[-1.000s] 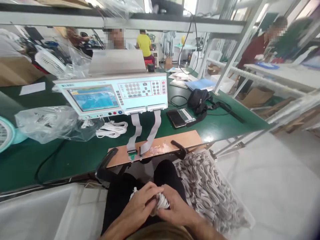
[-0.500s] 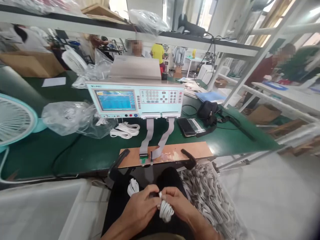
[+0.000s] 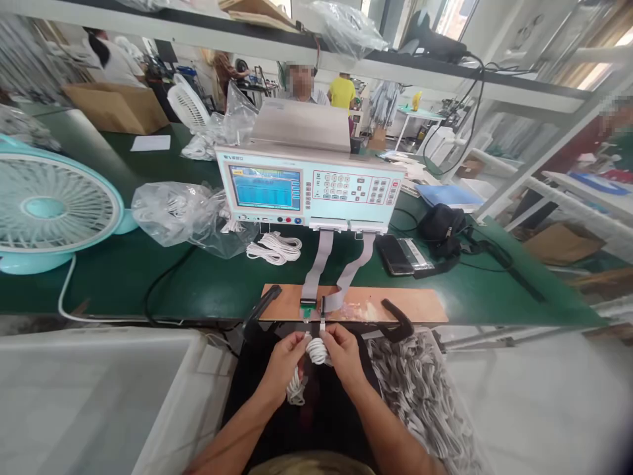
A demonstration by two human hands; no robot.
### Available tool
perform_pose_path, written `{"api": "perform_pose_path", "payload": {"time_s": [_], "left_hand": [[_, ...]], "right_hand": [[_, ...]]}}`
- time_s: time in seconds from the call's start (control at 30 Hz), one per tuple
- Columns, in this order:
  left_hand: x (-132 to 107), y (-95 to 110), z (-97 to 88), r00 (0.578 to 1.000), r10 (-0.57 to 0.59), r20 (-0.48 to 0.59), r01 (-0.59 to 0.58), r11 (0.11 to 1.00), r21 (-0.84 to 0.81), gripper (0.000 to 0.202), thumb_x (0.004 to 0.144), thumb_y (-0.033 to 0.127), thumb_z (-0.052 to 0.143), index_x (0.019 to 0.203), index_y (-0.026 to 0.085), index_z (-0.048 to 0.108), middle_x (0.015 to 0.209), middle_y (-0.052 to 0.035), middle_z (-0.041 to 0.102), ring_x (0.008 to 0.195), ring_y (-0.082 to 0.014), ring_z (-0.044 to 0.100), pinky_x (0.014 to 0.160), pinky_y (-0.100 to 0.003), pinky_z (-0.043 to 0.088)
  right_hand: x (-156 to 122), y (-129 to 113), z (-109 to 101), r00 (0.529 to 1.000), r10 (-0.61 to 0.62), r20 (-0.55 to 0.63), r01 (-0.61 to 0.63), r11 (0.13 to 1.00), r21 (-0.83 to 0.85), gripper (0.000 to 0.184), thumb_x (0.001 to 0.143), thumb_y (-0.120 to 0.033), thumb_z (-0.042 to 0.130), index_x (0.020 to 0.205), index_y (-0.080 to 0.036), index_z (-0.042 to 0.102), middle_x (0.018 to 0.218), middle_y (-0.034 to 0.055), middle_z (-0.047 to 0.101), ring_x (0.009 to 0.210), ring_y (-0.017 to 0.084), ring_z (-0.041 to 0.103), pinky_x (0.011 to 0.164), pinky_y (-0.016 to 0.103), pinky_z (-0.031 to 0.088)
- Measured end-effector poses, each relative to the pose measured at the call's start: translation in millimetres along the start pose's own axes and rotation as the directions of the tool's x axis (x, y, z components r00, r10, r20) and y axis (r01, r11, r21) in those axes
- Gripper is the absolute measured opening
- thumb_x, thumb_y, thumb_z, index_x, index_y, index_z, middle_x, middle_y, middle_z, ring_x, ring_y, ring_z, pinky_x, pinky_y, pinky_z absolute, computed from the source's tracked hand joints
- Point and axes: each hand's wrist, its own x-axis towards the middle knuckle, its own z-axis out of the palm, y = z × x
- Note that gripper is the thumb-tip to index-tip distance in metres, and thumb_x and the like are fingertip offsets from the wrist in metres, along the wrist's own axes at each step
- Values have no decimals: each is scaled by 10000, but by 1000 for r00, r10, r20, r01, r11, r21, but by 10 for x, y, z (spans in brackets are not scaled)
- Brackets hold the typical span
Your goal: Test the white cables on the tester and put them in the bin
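At the front edge of the bench, my left hand (image 3: 284, 364) pinches one end of a coiled white cable (image 3: 316, 351). My right hand (image 3: 345, 353) is closed on the cable's other end, whose white plug (image 3: 322, 326) is at the right-hand connector; whether it is fully seated I cannot tell. The small green circuit board (image 3: 307, 310) sits just beyond my left fingertips. A second white cable bundle (image 3: 295, 389) shows below my left hand, partly hidden by it. Two grey ribbon cables (image 3: 319, 264) run up to the tester (image 3: 316, 188) with a lit screen.
A wooden board (image 3: 415, 305) lies along the bench edge, with black clamps (image 3: 398, 321) on it. More white cable (image 3: 274, 249) lies before the tester. A fan (image 3: 47, 208) stands left. A bin of grey-white cables (image 3: 415, 382) is at lower right, a pale tub (image 3: 163, 396) at lower left.
Both hands have moved forward from over the lap to the bench edge, carrying the coiled cable. Its right end has come up to the connector. The view has shifted too.
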Motion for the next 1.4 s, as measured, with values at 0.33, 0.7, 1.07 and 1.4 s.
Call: {"api": "perform_pose_path", "payload": {"time_s": [0.33,0.7,1.07,1.4], "left_hand": [[30,145,-88,965,164,205,-206,956,208,447,829,537,459,752,98,494,459,23,336,373,-67,337,384,-185,279],[116,97,59,974,199,-104,-195,980,42,410,753,475,566,638,88,494,452,4,380,385,-78,359,386,-190,269],[184,-57,76,957,275,-97,-274,961,28,475,772,523,554,634,83,443,542,-7,368,483,-57,333,450,-191,279],[261,145,101,978,204,-49,-200,977,69,680,586,780,506,633,105,427,504,0,320,397,-72,302,382,-212,197]], "right_hand": [[20,-36,40,969,245,16,-237,917,322,391,774,-443,779,711,-120,567,632,46,481,510,167,360,475,200,320],[17,40,-23,982,184,41,-189,948,257,343,854,-414,744,762,-121,591,653,29,451,577,174,376,528,194,310],[27,-52,49,975,205,87,-222,921,321,355,878,-460,759,928,-128,645,814,71,497,719,233,464,627,230,399],[116,306,9,975,217,44,-216,893,394,456,749,-545,876,857,-150,675,734,66,501,737,286,494,601,254,452]]}}
